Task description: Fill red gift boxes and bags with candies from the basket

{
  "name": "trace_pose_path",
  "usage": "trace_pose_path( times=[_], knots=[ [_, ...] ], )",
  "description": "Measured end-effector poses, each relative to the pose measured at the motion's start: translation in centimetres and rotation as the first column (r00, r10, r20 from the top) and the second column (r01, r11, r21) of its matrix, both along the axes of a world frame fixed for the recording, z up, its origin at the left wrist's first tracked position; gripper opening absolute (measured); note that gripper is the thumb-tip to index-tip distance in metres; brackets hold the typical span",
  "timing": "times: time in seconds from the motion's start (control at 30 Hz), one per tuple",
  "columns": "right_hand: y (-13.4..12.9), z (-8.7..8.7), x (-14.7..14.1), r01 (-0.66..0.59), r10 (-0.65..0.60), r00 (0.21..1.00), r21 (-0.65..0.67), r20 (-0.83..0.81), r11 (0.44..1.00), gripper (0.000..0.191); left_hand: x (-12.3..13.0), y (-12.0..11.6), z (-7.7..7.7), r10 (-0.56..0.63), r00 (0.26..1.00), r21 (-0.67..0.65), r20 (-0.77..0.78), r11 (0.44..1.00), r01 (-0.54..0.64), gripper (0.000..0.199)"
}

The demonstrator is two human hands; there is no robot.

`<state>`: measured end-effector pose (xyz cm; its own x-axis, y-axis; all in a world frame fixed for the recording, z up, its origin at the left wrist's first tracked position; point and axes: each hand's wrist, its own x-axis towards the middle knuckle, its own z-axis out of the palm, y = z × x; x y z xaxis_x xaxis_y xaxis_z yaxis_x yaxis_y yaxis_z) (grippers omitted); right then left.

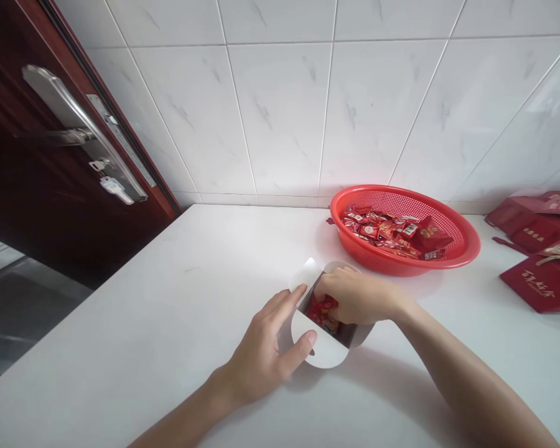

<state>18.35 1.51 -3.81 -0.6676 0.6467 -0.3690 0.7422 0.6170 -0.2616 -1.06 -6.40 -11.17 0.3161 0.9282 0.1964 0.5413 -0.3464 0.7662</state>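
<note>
An opened paper gift box (321, 343) stands on the white table, its pale inner flaps folded outward. My left hand (268, 345) steadies it from the left, the thumb on the near flap and the index finger along the left rim. From the right, my right hand (359, 294) reaches down inside with curled fingers, against red wrapped candy (324, 311). Its fingertips are partly hidden in there. Behind the box is a red plastic basket (404, 269) holding many small candies in red and gold wrappers (386, 233).
Dark red gift boxes (534, 283) with gold lettering stand at the table's right side. A white tiled wall (280, 112) runs along the back of the table (177, 298). At left is a dark wooden door (23, 186) with a metal handle and hanging keys (114, 186).
</note>
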Motion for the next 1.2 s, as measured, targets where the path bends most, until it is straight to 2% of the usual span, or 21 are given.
trace_pose_path(
  times=[0.13, 0.37, 0.53, 0.67, 0.83, 1.0, 1.2],
  knots=[
    [-0.7, 0.0, -0.1, 0.019, -0.023, 0.999, 0.108, 0.036, 0.994, 0.016, 0.0, 0.1, 0.0, 0.008, 1.0, 0.027, -0.004, 1.0, -0.008, 0.061],
    [-1.2, 1.4, 1.5, 0.081, -0.068, 0.992, 0.122, -0.108, 0.989, 0.016, 0.1, 0.1, -0.1, -0.009, 1.0, 0.01, 0.03, 1.0, 0.009, 0.059],
    [-1.2, 1.1, 1.3, 0.068, -0.066, 0.998, 0.139, -0.023, 0.988, 0.015, 0.1, 0.1, -0.1, -0.006, 0.999, 0.001, 0.032, 1.0, 0.006, 0.059],
    [-1.2, 0.3, 0.3, -0.042, 0.038, 0.994, 0.045, 0.102, 0.998, 0.011, 0.0, -0.1, 0.0, 0.005, 1.0, -0.006, 0.002, 1.0, -0.005, 0.06],
    [-0.5, -0.6, -0.5, -0.051, 0.068, 0.985, -0.109, 0.158, 0.993, 0.013, -0.1, -0.2, 0.0, 0.016, 1.0, -0.01, -0.015, 1.0, -0.016, 0.06],
    [0.0, 0.3, 0.4, -0.081, 0.083, 0.996, -0.092, 0.027, 0.993, 0.023, 0.0, -0.1, 0.1, 0.016, 1.0, -0.009, -0.014, 1.0, -0.016, 0.059],
    [0.5, 2.6, 2.5, 0.033, -0.061, 0.96, -0.106, -0.272, 0.994, 0.02, 0.1, 0.0, 0.2, 0.014, 1.0, 0.009, 0.005, 1.0, -0.014, 0.057]
  ],
)
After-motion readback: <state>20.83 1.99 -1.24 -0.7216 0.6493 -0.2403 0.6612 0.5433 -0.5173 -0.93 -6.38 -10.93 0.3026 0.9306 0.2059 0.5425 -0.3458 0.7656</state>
